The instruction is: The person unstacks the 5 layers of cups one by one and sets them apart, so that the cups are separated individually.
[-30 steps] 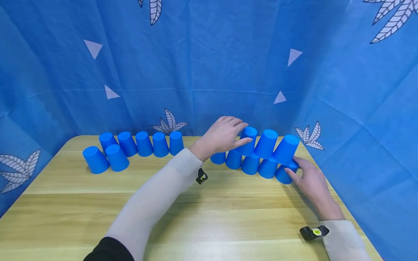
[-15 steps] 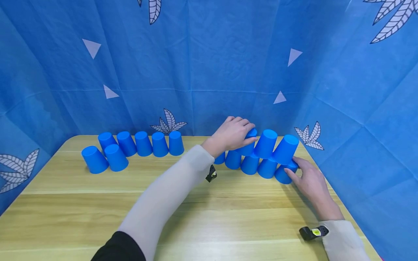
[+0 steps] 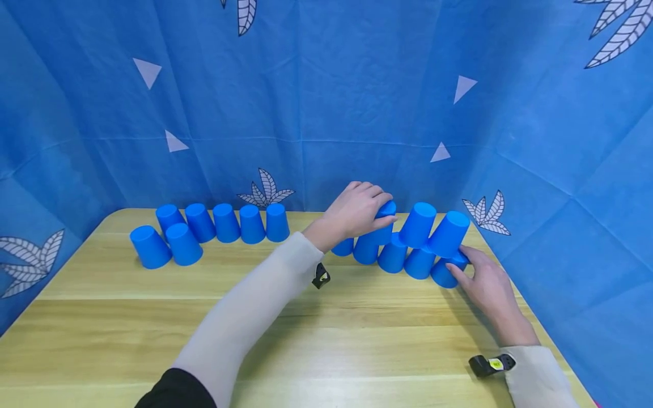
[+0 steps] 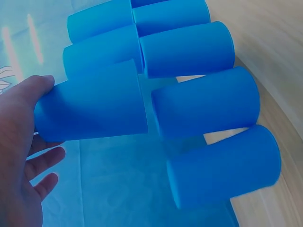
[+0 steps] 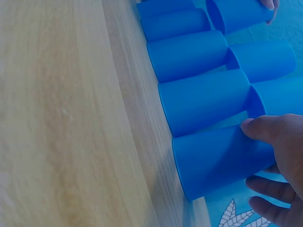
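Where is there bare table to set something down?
One bare patch of table lies between the left sleeve and right sleeve, in front of the stacked cups; another left of the left sleeve, in front of the leftmost cups. The right rear is crowded: left hand holding a cup, right hand gripping an end cup.

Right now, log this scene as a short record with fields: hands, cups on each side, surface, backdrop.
Left hand: holds a blue cup, bottom up, just left of the two upper cups
Right hand: thumb and fingers around the rightmost lower cup
Cups, right side: lower row of five, bottoms up; two stand on it, besides the held one
Cups, left side: seven, bottoms up, five behind and two in front
Surface: wood-grain table
Backdrop: blue cloth with leaves and pale triangles
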A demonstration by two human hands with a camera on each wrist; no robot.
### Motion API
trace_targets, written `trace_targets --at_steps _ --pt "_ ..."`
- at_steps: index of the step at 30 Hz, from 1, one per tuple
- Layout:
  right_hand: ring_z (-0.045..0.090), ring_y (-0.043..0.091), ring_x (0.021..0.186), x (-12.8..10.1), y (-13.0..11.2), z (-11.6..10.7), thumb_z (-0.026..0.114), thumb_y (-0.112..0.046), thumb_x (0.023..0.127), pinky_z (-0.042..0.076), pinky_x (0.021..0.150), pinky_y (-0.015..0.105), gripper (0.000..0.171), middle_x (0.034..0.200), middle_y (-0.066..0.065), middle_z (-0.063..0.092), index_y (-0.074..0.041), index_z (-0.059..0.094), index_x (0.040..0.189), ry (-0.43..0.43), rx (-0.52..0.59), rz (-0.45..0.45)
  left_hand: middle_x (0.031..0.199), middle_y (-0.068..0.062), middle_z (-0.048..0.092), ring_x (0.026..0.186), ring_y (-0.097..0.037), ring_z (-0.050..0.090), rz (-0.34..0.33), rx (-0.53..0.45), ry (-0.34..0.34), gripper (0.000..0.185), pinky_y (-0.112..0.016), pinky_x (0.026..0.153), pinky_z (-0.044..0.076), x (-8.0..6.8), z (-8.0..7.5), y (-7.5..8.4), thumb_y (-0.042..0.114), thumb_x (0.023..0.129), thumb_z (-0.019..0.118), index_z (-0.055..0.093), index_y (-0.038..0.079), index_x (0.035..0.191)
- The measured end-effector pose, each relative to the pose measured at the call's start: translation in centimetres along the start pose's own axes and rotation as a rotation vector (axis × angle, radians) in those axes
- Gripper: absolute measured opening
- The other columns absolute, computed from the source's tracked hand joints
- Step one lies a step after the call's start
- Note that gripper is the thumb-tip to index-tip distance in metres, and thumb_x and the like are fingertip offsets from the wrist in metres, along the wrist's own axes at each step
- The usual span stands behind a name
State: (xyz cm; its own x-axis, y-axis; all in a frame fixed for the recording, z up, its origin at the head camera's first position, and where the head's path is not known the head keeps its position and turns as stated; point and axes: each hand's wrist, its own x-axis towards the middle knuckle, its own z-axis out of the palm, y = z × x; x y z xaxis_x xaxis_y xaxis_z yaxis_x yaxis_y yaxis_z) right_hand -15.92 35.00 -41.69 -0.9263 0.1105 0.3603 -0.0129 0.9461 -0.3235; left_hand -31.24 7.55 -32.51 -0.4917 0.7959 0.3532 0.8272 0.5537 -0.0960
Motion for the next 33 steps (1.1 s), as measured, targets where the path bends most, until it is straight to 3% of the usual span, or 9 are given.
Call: trace_targets --at_steps 8,18,33 --pt "0.051 0.051 0.114 0.0 -0.1 0.0 0.066 -0.029 0.095 0.041 0.091 0.067 0.056 0.125 0.031 0.055 0.008 0.049 0.134 -0.008 0.003 0.002 0.124 0.001 0.064 0.12 -0.019 0.055 0.007 -0.004 0.085 0.053 -0.038 0.102 0.04 -3.2 -0.7 -1.1 0.055 0.096 0.052 0.062 0.017 0.131" --pt "0.049 0.051 0.117 -0.1 -0.2 -0.1 0.064 -0.033 0.096 0.039 0.092 0.069 0.059 0.128 0.031 0.053 0.006 0.048 0.137 -0.034 0.0 0.033 0.121 -0.002 0.066 0.117 -0.023 0.056 0.013 -0.038 0.138 0.052 -0.042 0.1 0.042 -7.0 -1.0 -2.7 0.052 0.095 0.055 0.065 0.014 0.128" --pt "0.047 0.053 0.118 -0.1 -0.3 0.0 0.063 -0.033 0.096 0.038 0.092 0.07 0.06 0.13 0.032 0.052 0.007 0.046 0.138 -0.041 -0.013 0.045 0.118 -0.006 0.067 0.114 -0.027 0.056 -0.106 -0.044 0.163 0.049 -0.047 0.099 0.041 -13.5 0.0 -5.5 0.049 0.094 0.06 0.066 0.011 0.124"
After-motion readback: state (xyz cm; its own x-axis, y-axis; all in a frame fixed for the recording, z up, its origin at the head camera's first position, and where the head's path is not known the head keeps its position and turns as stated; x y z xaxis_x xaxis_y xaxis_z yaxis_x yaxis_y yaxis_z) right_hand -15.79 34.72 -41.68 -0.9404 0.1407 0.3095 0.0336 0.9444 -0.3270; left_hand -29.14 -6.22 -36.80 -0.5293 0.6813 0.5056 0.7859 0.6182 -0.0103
